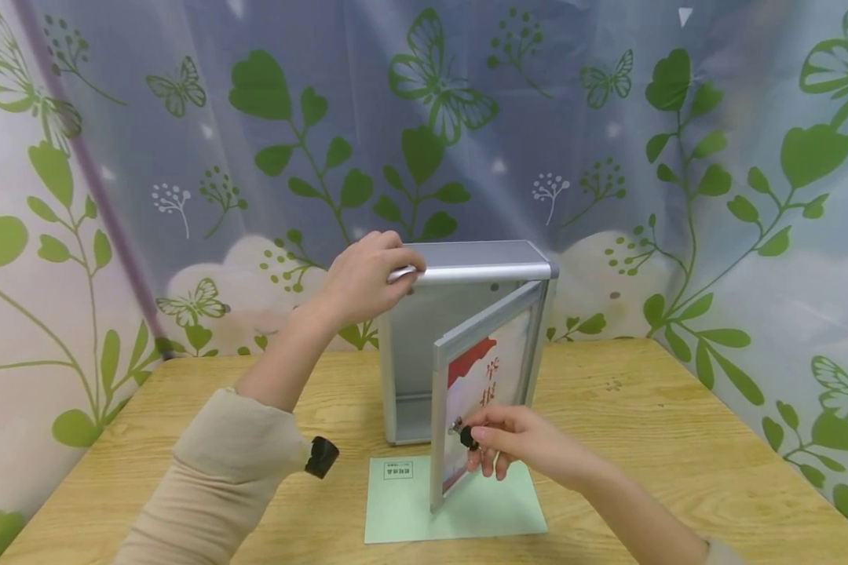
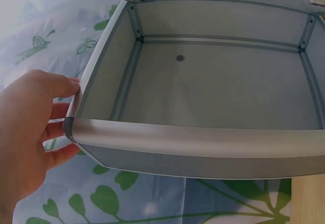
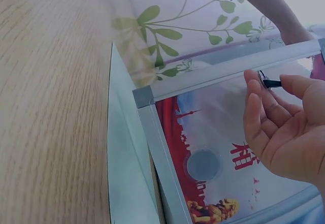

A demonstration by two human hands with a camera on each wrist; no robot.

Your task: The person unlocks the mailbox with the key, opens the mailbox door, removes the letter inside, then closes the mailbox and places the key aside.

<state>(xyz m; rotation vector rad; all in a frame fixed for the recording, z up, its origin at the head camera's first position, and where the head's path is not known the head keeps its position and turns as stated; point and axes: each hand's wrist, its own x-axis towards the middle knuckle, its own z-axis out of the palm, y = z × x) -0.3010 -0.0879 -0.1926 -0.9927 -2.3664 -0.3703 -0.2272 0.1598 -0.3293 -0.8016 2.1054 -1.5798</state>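
Observation:
A silver metal-framed box (image 1: 487, 255) stands upright on the wooden table, its hinged door (image 1: 514, 345) swung outward on the right side. Inside, the box (image 2: 218, 92) is bare apart from a small round hole in its back panel. My left hand (image 1: 369, 276) grips its top left corner, thumb on the front rim and fingers on the outside. With thumb and fingers, my right hand (image 1: 530, 449) pinches a black-headed key (image 1: 469, 438) at the lock on the door's free edge. The door's front carries a printed red and white poster (image 3: 218, 127) with red characters.
A light green paper folder or envelope (image 1: 403, 514) lies flat on the table (image 1: 643, 471), partly under the open door. Behind the table hangs a curtain (image 1: 353, 94) with green leaves and butterflies. A black strap piece (image 1: 321, 457) sits beside the left sleeve.

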